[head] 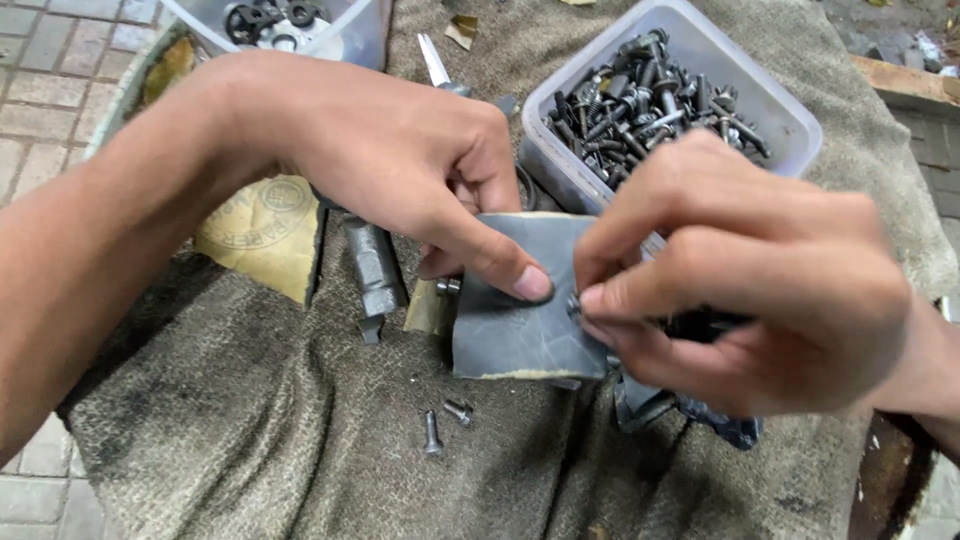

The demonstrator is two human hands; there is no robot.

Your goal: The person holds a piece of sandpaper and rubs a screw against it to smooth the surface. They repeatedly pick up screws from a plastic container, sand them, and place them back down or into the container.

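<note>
My left hand (400,160) presses a grey sheet of sandpaper (520,320) down with its forefinger, thumb beneath the sheet's upper edge. My right hand (740,280) pinches a small dark bolt (574,306) between thumb and fingertips, its end against the sandpaper's right side. Something dark shows under the right palm; I cannot tell what it is. Both hands work over a dirty cloth (300,440) covering the work surface.
A clear plastic tub (790,120) full of dark bolts and screws stands at the back right. Another tub (355,40) with dark parts sits at the back left. Two loose bolts (445,420), a metal socket piece (372,275), a yellowish sandpaper sheet (265,235) and a screwdriver tip (435,62) lie on the cloth.
</note>
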